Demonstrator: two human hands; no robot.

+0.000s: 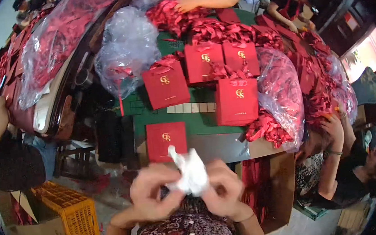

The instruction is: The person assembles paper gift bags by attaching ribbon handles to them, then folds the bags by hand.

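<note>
Between my two hands, close in front of my body, is a crumpled white tissue (193, 173), its loose end sticking up. My left hand (154, 193) has its fingers pinched on the tissue's left side; my right hand (224, 191) pinches it from the right. Both hands are a little blurred. Just beyond them a red paper gift bag (166, 140) with gold print lies flat at the table's near edge. Farther back, more red bags with ribbon handles stand on the green tabletop (197, 124), one of them (237, 101) to the right. A row of small white pieces (191, 108) lies between.
Clear plastic sacks (127, 46) and heaps of red ribbon (266, 130) crowd the table. A yellow crate (70, 215) stands at lower left, a cardboard box (274, 190) at lower right. Several other people work around, one (334, 135) near on the right.
</note>
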